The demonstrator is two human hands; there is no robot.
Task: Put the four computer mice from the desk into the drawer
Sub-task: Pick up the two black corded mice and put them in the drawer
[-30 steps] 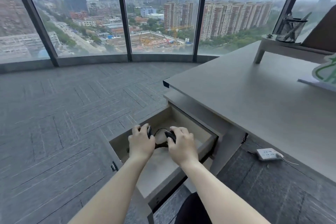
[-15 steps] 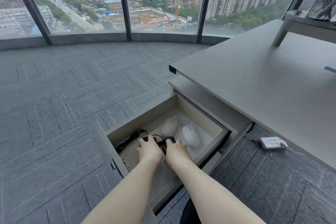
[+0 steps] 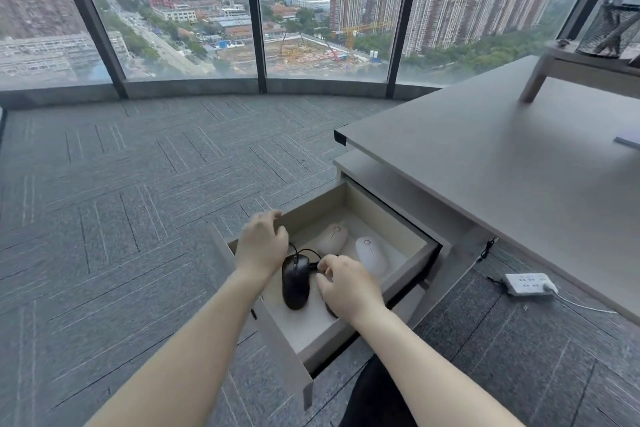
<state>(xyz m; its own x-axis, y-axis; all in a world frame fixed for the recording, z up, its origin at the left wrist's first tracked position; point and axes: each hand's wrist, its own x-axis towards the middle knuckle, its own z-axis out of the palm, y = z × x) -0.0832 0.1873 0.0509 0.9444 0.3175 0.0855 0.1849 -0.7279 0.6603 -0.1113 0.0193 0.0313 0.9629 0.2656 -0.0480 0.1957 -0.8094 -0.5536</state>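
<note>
- Grey laminate counter: no mice visible on it.
- Open beige drawer: two white oval mice, one black corded mouse; a fourth seems hidden under right hand.
- Left hand: fingers loosely curled, empty. Right fingers pinch black cable.
- Judged nearly complete.

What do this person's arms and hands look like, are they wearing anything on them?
Both forearms are bare up to the bottom edge of the picture, with no sleeves showing. The left hand and the right hand wear no gloves, and no watch, bracelet or ring is visible on the sides that show.
</note>
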